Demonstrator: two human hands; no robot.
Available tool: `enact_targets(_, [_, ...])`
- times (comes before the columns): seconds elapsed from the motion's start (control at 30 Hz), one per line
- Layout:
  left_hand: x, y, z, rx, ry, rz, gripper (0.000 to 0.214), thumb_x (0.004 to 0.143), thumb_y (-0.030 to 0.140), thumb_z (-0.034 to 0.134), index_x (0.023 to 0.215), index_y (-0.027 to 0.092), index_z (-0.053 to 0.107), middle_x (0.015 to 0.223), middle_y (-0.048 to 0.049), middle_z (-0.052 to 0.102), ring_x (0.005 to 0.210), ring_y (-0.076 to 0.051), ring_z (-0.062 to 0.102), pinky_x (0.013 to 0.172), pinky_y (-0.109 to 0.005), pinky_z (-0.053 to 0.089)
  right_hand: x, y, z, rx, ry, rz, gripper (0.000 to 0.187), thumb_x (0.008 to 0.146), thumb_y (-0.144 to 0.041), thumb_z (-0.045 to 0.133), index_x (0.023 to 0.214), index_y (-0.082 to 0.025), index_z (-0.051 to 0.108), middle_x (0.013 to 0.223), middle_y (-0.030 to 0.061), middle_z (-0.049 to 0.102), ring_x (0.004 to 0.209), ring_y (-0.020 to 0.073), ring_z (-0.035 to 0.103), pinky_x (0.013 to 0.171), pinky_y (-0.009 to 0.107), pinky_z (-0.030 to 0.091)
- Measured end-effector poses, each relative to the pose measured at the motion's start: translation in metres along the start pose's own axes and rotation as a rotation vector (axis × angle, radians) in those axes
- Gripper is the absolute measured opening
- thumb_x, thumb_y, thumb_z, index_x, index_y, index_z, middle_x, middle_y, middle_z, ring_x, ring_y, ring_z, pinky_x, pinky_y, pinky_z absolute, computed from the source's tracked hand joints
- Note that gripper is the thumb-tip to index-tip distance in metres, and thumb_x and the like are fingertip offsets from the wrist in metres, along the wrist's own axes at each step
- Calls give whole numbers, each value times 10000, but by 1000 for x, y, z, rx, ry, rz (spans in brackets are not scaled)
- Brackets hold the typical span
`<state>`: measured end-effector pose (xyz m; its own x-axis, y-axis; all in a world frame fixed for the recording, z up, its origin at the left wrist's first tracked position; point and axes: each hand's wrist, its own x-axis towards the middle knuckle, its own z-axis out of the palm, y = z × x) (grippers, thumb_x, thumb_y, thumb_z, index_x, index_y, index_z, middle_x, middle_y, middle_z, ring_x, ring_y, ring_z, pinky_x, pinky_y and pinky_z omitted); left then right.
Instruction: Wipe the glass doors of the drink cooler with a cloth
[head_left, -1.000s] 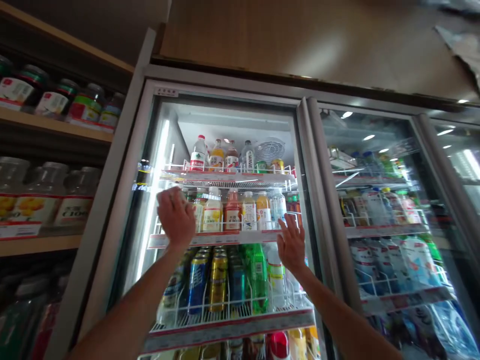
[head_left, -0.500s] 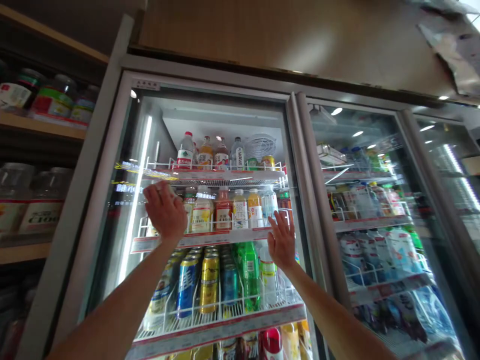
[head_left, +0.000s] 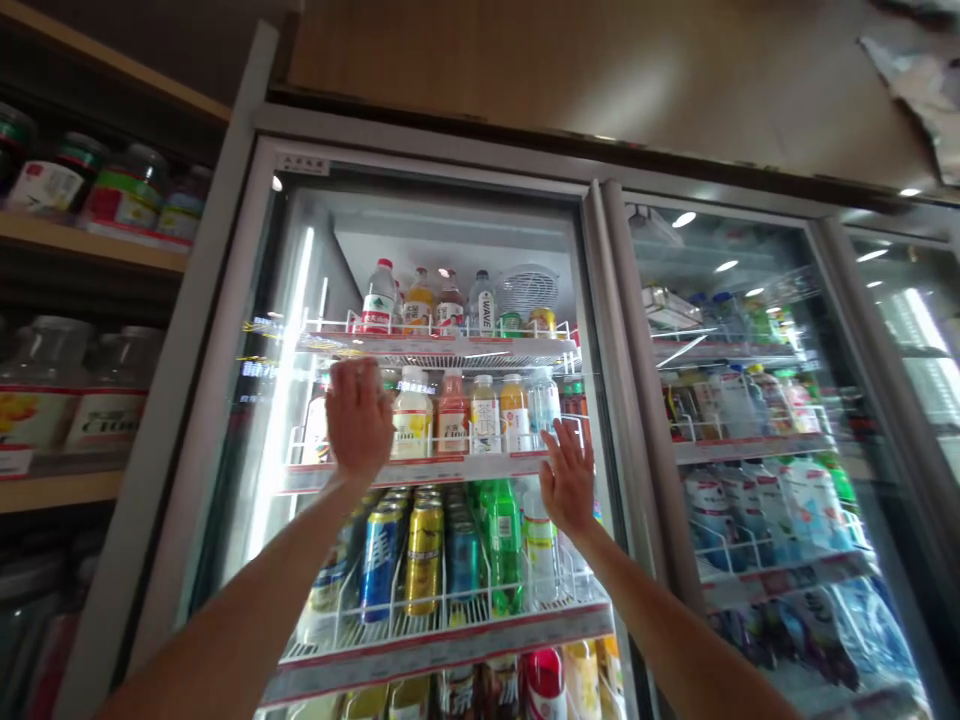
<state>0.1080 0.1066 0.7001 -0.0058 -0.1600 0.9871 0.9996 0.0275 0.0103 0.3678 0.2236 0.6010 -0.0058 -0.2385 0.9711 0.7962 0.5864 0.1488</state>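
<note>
The closed glass door [head_left: 450,225] of a drinks fridge stands in front of me. My left hand [head_left: 361,420] is raised against its left half, palm toward the glass and fingers up, slightly blurred. Whether anything thin lies under that palm is hidden. Farther right, my right hand [head_left: 568,480] is flat at the glass with fingers spread and nothing visible in it. Behind the glass, a pale yellow-labelled bottle [head_left: 412,412] stands just right of my left hand. A green bottle [head_left: 504,545] is left of and below my right hand.
A metal door frame [head_left: 615,400] separates this door from a second fridge door [head_left: 742,400] on the right. Wooden shelves [head_left: 90,245] with bottles line the left side. Brown panelling [head_left: 487,70] runs above. Cans [head_left: 381,560] stand in wire racks inside.
My left hand has shifted right across the glass, its fingers now pointing more upright. My right hand stays in nearly the same place. The view has shifted slightly.
</note>
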Motion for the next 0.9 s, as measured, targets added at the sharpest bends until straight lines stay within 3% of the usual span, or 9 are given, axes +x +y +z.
enact_targets(0.13, [-37,54,17,-62,-192,471,509,901,232,364,1408,206,322,1479,-81,329,1400,-239,207,1107,-436,263,-2,4,1,6,-12,-12,472,897,-200,368,1368,-220,381,1451,85,393,1397,211,245,1118,465,198])
enact_targets(0.2, [-46,52,17,-64,-226,583,510,906,243,377,1411,245,310,1482,-54,329,1394,-219,228,1114,-424,255,-3,5,2,6,-10,-18,477,895,-198,373,1371,-218,376,1450,90,393,1396,217,249,1112,469,204])
enact_targets(0.4, [-18,-25,-6,23,42,34,545,899,280,381,1416,129,297,1485,-194,263,1400,-321,174,1082,-538,245,-2,2,2,3,-13,3,492,890,-192,384,1381,-221,362,1455,88,387,1399,218,239,1110,467,206])
enact_targets(0.47, [-24,-12,-3,6,28,55,545,899,264,373,1418,119,290,1491,-191,252,1409,-312,142,1086,-520,249,-3,2,2,0,-16,2,480,894,-202,378,1373,-220,373,1451,92,391,1398,221,242,1107,465,205])
enact_targets(0.57, [-51,29,7,-55,-122,372,533,899,216,364,1425,193,282,1492,-102,295,1412,-232,162,1103,-428,261,-3,4,2,-2,-24,-4,449,899,-213,366,1345,-213,411,1436,96,408,1386,220,267,1105,461,198])
enact_targets(0.63, [-63,35,7,-42,-178,486,527,898,214,375,1419,218,295,1482,-79,323,1402,-222,204,1099,-417,270,-3,5,2,-3,-23,-8,429,900,-220,365,1322,-203,439,1425,101,421,1376,219,286,1102,459,198])
enact_targets(0.7, [-62,13,-4,3,-147,403,510,896,221,381,1403,213,328,1467,-97,346,1385,-246,251,1078,-441,293,-4,5,3,-7,-18,-8,418,900,-228,370,1308,-196,453,1416,107,432,1370,222,297,1100,460,203])
enact_targets(0.8, [-51,-36,-25,73,11,61,499,895,243,379,1388,167,352,1457,-155,341,1371,-296,271,1033,-478,328,-4,4,3,-9,-19,4,436,899,-227,375,1331,-205,427,1421,103,428,1373,224,294,1102,466,204])
enact_targets(0.9, [-59,-40,-29,82,54,-3,523,896,252,372,1403,140,318,1473,-177,299,1393,-303,210,1044,-485,307,-4,4,3,-7,-16,11,460,896,-225,386,1356,-216,398,1433,97,416,1369,224,302,1104,469,203])
